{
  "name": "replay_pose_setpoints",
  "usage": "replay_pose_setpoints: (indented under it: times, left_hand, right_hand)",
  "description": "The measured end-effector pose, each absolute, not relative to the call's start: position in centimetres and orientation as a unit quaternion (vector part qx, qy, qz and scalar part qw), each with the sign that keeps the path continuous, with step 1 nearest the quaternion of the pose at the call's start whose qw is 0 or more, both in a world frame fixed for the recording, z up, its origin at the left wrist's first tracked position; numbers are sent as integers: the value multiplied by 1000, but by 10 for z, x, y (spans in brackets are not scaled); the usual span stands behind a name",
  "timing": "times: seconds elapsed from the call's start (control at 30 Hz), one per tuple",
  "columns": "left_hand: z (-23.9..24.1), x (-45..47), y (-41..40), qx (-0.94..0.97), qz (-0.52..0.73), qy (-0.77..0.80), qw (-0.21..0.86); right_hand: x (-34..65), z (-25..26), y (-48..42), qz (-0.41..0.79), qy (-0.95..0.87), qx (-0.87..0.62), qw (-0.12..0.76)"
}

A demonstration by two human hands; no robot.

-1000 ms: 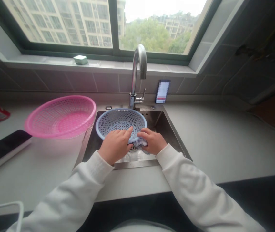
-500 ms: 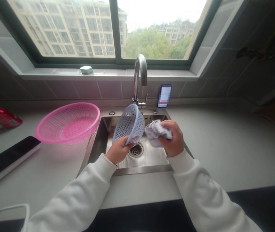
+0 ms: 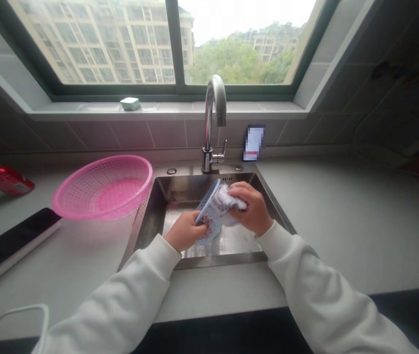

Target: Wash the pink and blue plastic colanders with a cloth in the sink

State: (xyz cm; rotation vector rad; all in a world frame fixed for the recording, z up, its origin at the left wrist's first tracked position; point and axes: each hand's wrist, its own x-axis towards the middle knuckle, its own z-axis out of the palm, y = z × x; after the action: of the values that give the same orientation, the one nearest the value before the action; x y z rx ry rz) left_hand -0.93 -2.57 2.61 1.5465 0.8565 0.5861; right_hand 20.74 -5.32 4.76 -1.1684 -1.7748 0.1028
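My left hand point(image 3: 184, 231) grips the near rim of a small pale-blue perforated basket point(image 3: 208, 216), tipped up on edge over the steel sink point(image 3: 158, 211). My right hand point(image 3: 251, 207) is closed on a crumpled grey-white cloth point(image 3: 227, 197) and presses it against the basket's open side. Both hands are low inside the sink, in front of the tap point(image 3: 214, 118). The basket is mostly hidden by the hands and cloth.
A larger pink basket point(image 3: 103, 187) sits on the counter, overhanging the sink's left edge. A dark flat device point(image 3: 8, 241) and a red packet point(image 3: 3, 179) lie further left. A white handle point(image 3: 14, 314) shows at the bottom left. A small pale-green object point(image 3: 130, 103) rests on the window sill.
The blue basket went from lying flat in the sink to being tipped on edge. My right hand lifted the cloth clear, then brought it back against the basket's inside.
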Motion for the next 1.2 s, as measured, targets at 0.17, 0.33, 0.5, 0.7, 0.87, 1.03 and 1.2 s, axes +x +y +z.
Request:
replay_pose_setpoints:
  times: [0.17,0.33,0.5,0.7,0.87,1.03,1.2]
  left_hand:
    - [26,-8,-22,700,241,357,569]
    - [25,-8,-22,714,209,365,560]
    - [20,-8,-18,752,271,356,484]
    - [12,-14,-14,745,332,320,483]
    - [13,-18,-8,708,313,304,555]
    - [14,-10,-7,725,319,342,506]
    - [9,-2,-15,764,358,354,404]
  right_hand:
    - [205,45,-51,66,-742,-469,473]
    - [233,39,-32,4,-690,-534,489]
    - [221,37,-32,13,-706,-506,496]
    - [226,36,-30,35,-690,-558,460]
    - [225,33,-32,110,-667,-574,462]
    - [199,33,-49,39,-707,-502,496]
    - [190,34,-57,35,-780,-481,398]
